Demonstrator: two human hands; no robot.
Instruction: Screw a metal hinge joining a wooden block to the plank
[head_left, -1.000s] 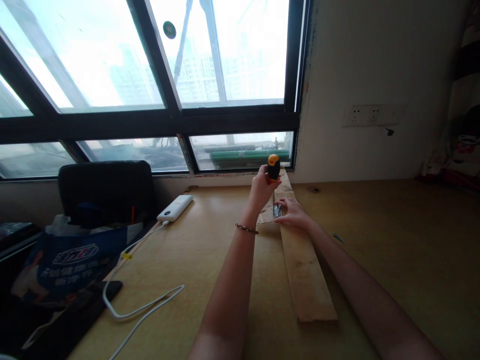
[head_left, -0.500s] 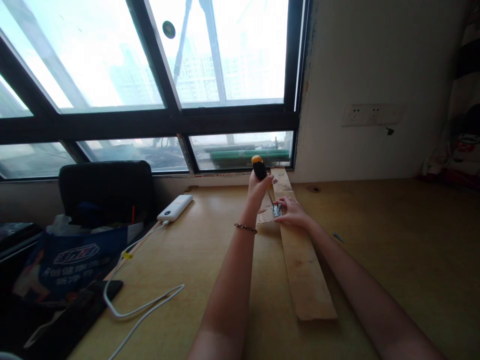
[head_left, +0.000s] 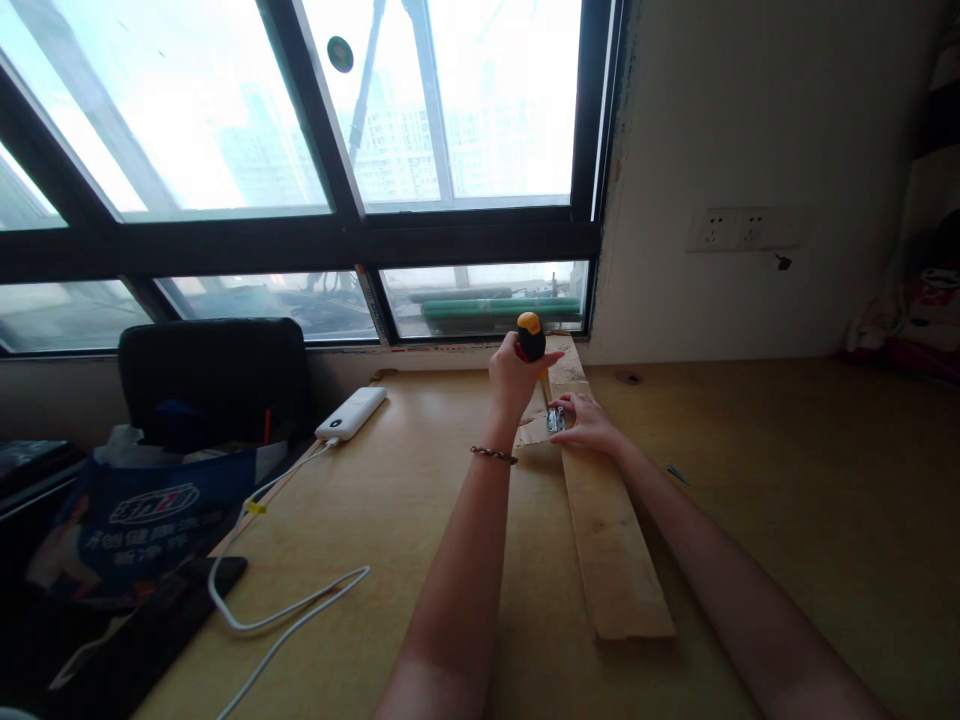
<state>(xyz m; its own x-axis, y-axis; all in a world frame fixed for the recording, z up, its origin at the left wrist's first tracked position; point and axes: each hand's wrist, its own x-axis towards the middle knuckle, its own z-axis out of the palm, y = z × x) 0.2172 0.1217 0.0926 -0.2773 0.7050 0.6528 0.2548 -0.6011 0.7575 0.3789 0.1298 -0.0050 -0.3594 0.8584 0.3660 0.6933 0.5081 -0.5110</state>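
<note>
1. The left grip [head_left: 514, 383] is closed around the screwdriver [head_left: 531, 338]; the black-and-yellow handle rises out of it at one o'clock, and the shaft points down toward about five o'clock.
2. The metal hinge [head_left: 556, 420] sits at four o'clock from that grip, near the shaft's lower end; whether the tip touches it is too small to tell.
3. The right grip [head_left: 590, 425] is narrowed to a pinch, with thumb and fingers at the near and far edges of the hinge, which lies at its nine o'clock.
4. The right grip rests over the long board [head_left: 616, 560], which runs from eleven o'clock to five o'clock across the desk [head_left: 405, 470].
5. A short wood piece [head_left: 532, 431] shows at the hinge's eight o'clock.
6. A small screw [head_left: 677, 475] lies apart, at the right grip's four o'clock.
</note>
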